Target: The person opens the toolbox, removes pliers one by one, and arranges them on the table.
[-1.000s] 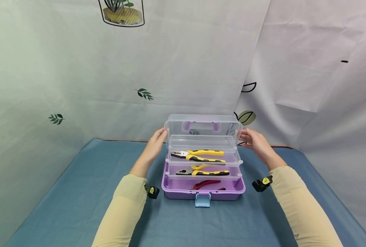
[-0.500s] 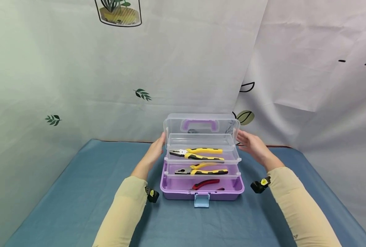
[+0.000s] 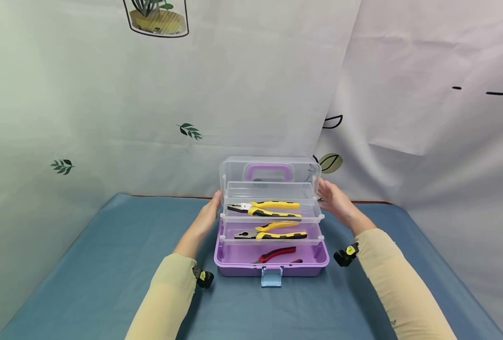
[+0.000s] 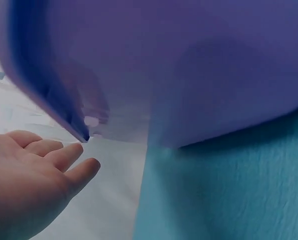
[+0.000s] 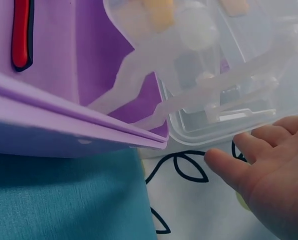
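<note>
Head view: holding left hand (image 3: 201, 224) and right hand (image 3: 339, 207) loosely extended, gripping nothing with either, just beside opposite ends of the clear lid (image 3: 234, 166), and not being able to tell fingertip contact. Seeing the purple toolbox (image 3: 239, 271) standing open on the blue cloth (image 3: 107, 274) between both hands, with lid tipped back and the blue latch (image 3: 271, 277) sitting at the front. Noting yellow-and-black pliers (image 3: 268, 210) lying in the upper tray (image 3: 243, 219), a second pair of pliers (image 3: 279, 235) lying in the lower tray (image 3: 232, 240), and a red-handled tool (image 3: 278, 253) lying in the base (image 3: 232, 255) below.
</note>
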A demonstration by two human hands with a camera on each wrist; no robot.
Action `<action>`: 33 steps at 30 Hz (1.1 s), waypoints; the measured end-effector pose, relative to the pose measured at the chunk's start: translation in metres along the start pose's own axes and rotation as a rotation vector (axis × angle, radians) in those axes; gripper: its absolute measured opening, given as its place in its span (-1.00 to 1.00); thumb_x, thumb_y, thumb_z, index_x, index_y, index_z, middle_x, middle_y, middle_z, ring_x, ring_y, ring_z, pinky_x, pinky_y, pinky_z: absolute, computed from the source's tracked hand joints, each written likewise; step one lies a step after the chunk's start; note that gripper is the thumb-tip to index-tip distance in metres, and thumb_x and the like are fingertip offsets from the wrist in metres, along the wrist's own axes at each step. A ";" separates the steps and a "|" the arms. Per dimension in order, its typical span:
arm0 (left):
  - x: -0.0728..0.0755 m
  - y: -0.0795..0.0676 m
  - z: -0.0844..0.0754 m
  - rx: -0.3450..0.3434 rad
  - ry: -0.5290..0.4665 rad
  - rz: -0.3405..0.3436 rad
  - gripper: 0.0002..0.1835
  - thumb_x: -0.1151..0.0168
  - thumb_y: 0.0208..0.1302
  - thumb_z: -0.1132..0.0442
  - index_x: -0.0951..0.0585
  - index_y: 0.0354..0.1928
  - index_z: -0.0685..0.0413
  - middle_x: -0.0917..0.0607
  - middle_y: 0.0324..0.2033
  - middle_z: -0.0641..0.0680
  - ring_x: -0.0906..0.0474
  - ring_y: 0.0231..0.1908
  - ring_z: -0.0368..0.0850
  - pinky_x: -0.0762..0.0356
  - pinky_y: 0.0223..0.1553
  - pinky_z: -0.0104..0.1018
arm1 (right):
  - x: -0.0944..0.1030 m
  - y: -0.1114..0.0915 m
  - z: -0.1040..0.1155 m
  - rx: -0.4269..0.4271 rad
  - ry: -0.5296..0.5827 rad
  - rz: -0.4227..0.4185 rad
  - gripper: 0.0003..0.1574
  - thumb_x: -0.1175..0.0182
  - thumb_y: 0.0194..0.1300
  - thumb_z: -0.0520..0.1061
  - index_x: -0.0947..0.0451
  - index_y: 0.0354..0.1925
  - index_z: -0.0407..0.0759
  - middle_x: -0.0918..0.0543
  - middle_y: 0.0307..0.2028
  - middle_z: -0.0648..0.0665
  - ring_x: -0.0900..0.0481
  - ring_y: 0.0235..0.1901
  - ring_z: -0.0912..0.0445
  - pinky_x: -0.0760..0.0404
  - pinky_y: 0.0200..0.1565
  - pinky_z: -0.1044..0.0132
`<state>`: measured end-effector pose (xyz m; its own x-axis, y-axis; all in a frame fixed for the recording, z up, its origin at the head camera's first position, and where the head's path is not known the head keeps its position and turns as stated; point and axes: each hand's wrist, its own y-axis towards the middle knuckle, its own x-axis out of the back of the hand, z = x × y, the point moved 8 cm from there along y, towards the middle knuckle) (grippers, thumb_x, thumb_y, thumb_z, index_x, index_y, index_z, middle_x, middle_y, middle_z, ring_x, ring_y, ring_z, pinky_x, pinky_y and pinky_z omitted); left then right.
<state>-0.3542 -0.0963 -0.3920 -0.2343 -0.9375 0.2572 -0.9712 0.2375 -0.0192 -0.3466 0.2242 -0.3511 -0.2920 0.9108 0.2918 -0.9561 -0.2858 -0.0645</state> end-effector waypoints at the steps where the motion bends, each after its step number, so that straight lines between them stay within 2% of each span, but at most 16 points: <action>1: 0.001 -0.001 0.000 -0.013 -0.011 0.003 -0.25 0.53 0.47 -0.19 0.10 0.47 0.21 0.03 0.46 0.25 0.10 0.45 0.16 0.06 0.42 0.12 | -0.002 0.001 0.000 -0.003 -0.003 0.003 -0.18 0.64 0.48 0.27 0.46 0.48 -0.14 0.30 0.49 -0.24 0.31 0.47 -0.17 0.12 0.39 -0.25; 4: 0.002 -0.002 0.000 -0.034 -0.038 0.012 -0.25 0.54 0.47 -0.19 0.13 0.47 0.22 0.07 0.47 0.25 0.13 0.46 0.16 0.09 0.42 0.13 | -0.005 0.004 0.000 -0.009 -0.012 0.011 -0.18 0.66 0.47 0.28 0.50 0.47 -0.12 0.34 0.49 -0.24 0.33 0.47 -0.18 0.14 0.39 -0.27; 9: 0.001 0.001 -0.002 -0.066 -0.045 0.044 -0.03 0.56 0.33 -0.42 0.15 0.47 0.26 0.11 0.47 0.26 0.14 0.45 0.20 0.11 0.41 0.17 | -0.006 0.008 -0.002 -0.015 -0.017 0.004 -0.20 0.67 0.47 0.29 0.55 0.47 -0.02 0.37 0.49 -0.18 0.35 0.47 -0.17 0.15 0.37 -0.30; 13: -0.002 0.003 -0.004 -0.090 -0.053 0.074 0.08 0.60 0.24 -0.50 0.16 0.45 0.32 0.13 0.45 0.29 0.15 0.43 0.25 0.11 0.37 0.25 | -0.005 0.010 -0.007 -0.018 -0.021 0.005 -0.22 0.67 0.45 0.33 0.54 0.47 0.10 0.35 0.50 -0.13 0.32 0.47 -0.17 0.12 0.36 -0.32; 17: -0.002 0.007 -0.002 -0.049 -0.088 0.082 0.01 0.60 0.30 -0.44 0.16 0.45 0.31 0.13 0.47 0.25 0.15 0.44 0.22 0.10 0.39 0.22 | -0.004 0.011 -0.012 -0.021 -0.013 0.018 -0.21 0.67 0.44 0.36 0.55 0.47 0.14 0.36 0.50 -0.13 0.34 0.47 -0.19 0.15 0.34 -0.36; 23: -0.004 0.011 0.000 -0.006 -0.101 0.096 -0.19 0.67 0.44 -0.23 0.19 0.46 0.29 0.18 0.47 0.23 0.19 0.44 0.24 0.12 0.39 0.23 | -0.007 0.012 -0.020 -0.044 -0.015 0.036 -0.18 0.69 0.42 0.38 0.57 0.47 0.09 0.39 0.50 -0.15 0.35 0.47 -0.20 0.15 0.31 -0.40; 28: -0.005 0.014 0.006 0.019 -0.099 0.098 -0.15 0.67 0.41 -0.28 0.21 0.46 0.28 0.20 0.47 0.23 0.18 0.44 0.25 0.11 0.40 0.19 | -0.011 0.013 -0.029 -0.067 0.009 0.052 -0.18 0.70 0.44 0.34 0.57 0.47 0.03 0.34 0.50 -0.22 0.26 0.45 -0.26 0.04 0.33 -0.34; 33: -0.006 0.015 0.008 0.028 -0.103 0.101 -0.08 0.68 0.35 -0.36 0.23 0.46 0.26 0.21 0.48 0.22 0.19 0.44 0.26 0.11 0.41 0.18 | -0.013 0.015 -0.033 -0.072 0.049 0.052 -0.12 0.65 0.40 0.42 0.50 0.49 0.05 0.28 0.50 -0.25 0.23 0.44 -0.29 0.02 0.34 -0.33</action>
<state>-0.3679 -0.0897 -0.4018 -0.3327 -0.9306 0.1524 -0.9429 0.3261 -0.0676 -0.3578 0.2174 -0.3871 -0.3402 0.9093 0.2396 -0.9385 -0.3124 -0.1469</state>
